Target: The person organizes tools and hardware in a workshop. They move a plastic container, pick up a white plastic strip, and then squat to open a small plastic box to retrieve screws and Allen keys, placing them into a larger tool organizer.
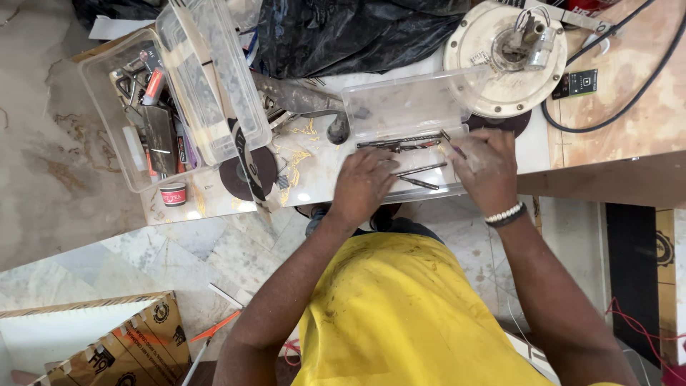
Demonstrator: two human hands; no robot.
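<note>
The clear plastic case lies open on the white worktop, its lid standing up behind, and several drill bits lie in its tray. The left hand rests palm down on the tray, fingers bent; I cannot tell if it holds a bit. The right hand pinches 1 thin bit at its end. The bits look stiff, light and smooth, so they probably roll easily; a hold at the shank seems safest.

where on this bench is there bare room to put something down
A bare strip lies along the table front edge, between the small red cup and the left hand. The clear case, tool bin and round motor housing crowd the rest.
</note>
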